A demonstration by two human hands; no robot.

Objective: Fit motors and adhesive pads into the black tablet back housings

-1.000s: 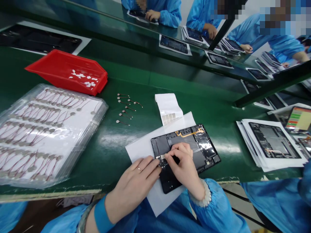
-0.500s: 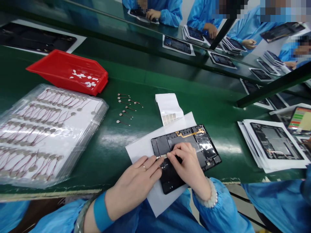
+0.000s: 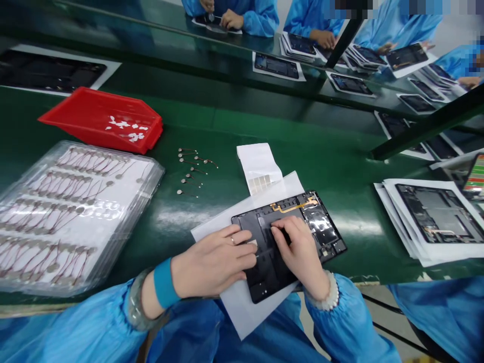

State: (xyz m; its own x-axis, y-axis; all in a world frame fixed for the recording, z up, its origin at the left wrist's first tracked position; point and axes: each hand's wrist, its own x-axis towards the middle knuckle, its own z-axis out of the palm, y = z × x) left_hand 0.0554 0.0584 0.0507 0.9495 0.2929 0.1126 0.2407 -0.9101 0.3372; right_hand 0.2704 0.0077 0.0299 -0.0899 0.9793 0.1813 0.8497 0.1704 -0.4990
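Observation:
A black tablet shell [image 3: 264,290] with an orange flex cable [image 3: 293,207] lies at a slant on a white paper sheet [image 3: 242,320]. My left hand [image 3: 214,262] rests over its left edge, fingers stretched out beside a small pale patch [image 3: 253,244]. Over the middle of the shell is my right hand [image 3: 298,249], its thumb and index fingertip pinched together. Whatever is between those fingertips is too small to make out. Behind the shell, a white strip [image 3: 259,157] carries several pale square stickers [image 3: 260,182].
Left stands a clear tray [image 3: 151,194] of round silver parts with thin wires; several similar loose parts [image 3: 183,181] lie nearby. Behind it is a red bin [image 3: 94,113] with white scraps. Stacked shells [image 3: 434,212] are at right. Co-workers in blue [image 3: 260,17] sit across.
My right hand has moved from beside the left fingertips towards the middle of the shell. My left hand has shifted slightly, its fingers now further over the edge. A co-worker has lowered a shell.

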